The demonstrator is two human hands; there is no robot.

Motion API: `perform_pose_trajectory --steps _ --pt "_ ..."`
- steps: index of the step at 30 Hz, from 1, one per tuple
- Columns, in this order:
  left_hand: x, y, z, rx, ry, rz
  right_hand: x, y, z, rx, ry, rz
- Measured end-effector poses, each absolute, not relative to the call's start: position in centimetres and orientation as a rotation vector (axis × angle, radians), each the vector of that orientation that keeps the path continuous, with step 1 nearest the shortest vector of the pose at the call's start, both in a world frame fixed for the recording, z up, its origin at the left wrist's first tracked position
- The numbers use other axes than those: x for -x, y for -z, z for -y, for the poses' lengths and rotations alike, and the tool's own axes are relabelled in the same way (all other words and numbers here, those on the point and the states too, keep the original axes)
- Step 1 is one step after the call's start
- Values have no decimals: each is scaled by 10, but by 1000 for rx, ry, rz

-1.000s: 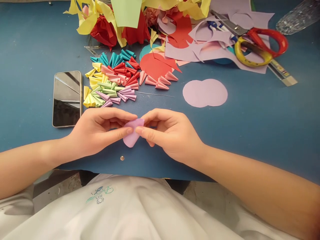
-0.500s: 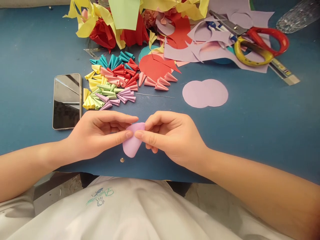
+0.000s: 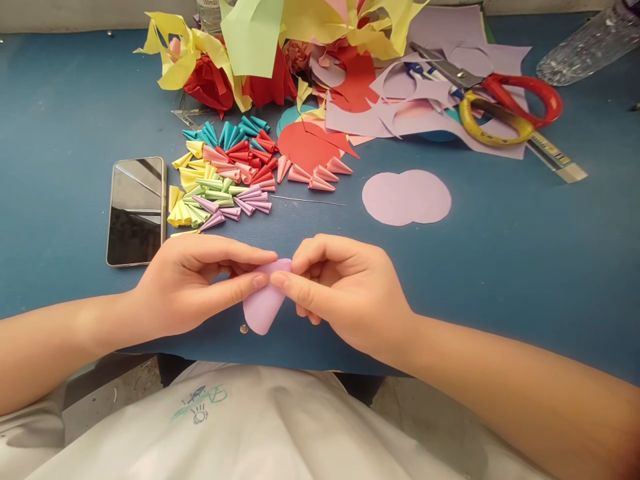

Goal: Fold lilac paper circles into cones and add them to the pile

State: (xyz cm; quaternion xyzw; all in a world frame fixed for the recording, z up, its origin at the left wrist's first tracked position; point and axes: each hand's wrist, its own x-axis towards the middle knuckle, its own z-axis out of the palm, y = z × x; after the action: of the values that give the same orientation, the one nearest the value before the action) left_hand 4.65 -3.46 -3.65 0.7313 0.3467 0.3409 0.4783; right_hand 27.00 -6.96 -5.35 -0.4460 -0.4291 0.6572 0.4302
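Both hands pinch one piece of lilac paper, curled into a partial cone, near the table's front edge. My left hand grips its left side between thumb and fingers. My right hand holds the upper right side, its thumb pressed on the front and its fingers curled behind. Some fingertips are hidden by the paper. Beyond the hands lie many small paper cones in teal, red, pink, yellow, green and lilac. Two overlapping lilac paper discs rest flat to the right.
A phone lies on the left, and a needle lies beyond my hands. Scissors rest on lilac paper scraps and a ruler. Crumpled yellow paper and a clear plastic bottle are at the back.
The view has tilted, so the table and hands appear slightly lower. The lilac paper is still in both hands, its curl nearly the same.
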Motion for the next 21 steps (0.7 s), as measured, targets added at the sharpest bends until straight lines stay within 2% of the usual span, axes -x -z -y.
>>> perform_pose_trajectory --steps 12,21 --pt "-44 38 37 -1808 -783 -835 -270 54 69 1063 -1522 1252" --pt "-45 33 40 -1675 -728 -941 -274 50 70 1104 -1604 1231"
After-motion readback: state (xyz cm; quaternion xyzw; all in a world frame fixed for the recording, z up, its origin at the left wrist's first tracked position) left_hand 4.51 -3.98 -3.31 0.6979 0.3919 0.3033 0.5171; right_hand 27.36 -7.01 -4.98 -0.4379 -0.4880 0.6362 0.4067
